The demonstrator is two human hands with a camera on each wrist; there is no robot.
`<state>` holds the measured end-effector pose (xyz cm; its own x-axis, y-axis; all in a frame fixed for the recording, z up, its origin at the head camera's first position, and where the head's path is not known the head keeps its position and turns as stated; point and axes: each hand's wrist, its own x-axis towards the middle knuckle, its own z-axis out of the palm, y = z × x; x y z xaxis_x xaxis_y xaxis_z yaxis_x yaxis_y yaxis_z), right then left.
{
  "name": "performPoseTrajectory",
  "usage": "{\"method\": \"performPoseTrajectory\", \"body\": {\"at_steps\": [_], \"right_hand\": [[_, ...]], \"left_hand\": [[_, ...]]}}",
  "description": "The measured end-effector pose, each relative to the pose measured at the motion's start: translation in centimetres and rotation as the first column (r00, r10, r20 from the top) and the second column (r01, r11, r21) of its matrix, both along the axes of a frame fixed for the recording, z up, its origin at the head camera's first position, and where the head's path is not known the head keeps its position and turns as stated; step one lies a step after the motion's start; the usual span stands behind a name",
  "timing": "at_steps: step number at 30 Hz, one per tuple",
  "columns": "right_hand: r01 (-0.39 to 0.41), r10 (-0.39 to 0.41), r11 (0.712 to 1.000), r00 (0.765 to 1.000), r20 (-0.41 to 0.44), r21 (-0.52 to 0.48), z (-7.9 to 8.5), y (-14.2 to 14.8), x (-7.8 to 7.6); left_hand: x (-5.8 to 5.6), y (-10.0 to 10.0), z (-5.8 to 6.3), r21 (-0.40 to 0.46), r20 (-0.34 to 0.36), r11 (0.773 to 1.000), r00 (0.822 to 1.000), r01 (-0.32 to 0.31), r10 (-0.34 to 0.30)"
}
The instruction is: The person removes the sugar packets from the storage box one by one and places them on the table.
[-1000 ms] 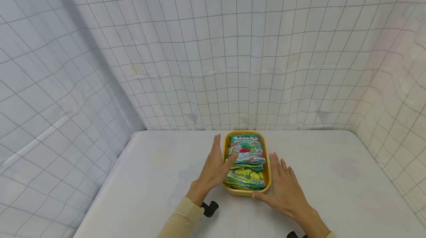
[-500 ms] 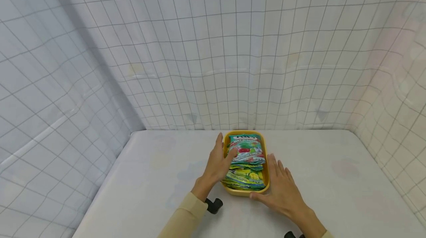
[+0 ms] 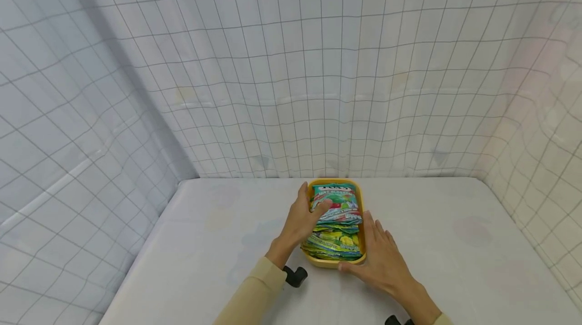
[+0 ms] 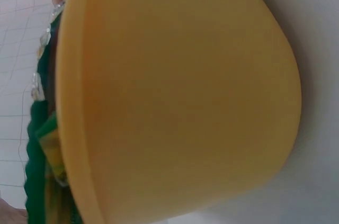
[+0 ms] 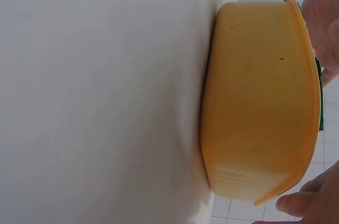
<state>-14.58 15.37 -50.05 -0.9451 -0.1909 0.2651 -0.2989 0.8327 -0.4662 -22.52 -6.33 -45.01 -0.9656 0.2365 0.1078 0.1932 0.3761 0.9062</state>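
Observation:
A yellow plastic tub (image 3: 324,264) stands on the white table, filled with stacked candy packets. At its far end lies a teal Mint Blossom packet (image 3: 335,194); yellow-green packets (image 3: 334,244) fill the near end. My left hand (image 3: 296,223) is at the tub's left side, fingers extended along the rim and thumb reaching over the teal packet. Along the right rim lie the straight fingers of my right hand (image 3: 381,262), its thumb by the near right corner. The tub's smooth wall (image 4: 185,91) fills the left wrist view; the right wrist view shows its base at the tabletop.
White table surface (image 3: 204,244) extends on both sides of the tub. White sheets with a grey grid (image 3: 291,62) hang behind the table and along both sides. Black wrist mounts (image 3: 296,277) sit below the hands.
My left hand has moved right, up to the tub's side, with its thumb further over the teal packet. My right hand has shifted slightly left, closer to the right rim.

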Motion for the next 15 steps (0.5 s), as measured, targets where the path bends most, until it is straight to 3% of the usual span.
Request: {"method": "performPoseTrajectory", "body": {"at_steps": [8, 15], "right_hand": [[0.002, -0.002, 1.000, 1.000, 0.018, -0.001, -0.2, -0.3, -0.1], [0.014, -0.014, 1.000, 0.999, 0.032, -0.009, -0.2, -0.4, -0.1]], "left_hand": [[-0.8, 0.2, -0.9, 0.035, 0.037, 0.998, 0.998, 0.045, -0.047], [-1.2, 0.5, -0.6, -0.022, 0.093, 0.999, 0.995, 0.041, -0.039]]}}
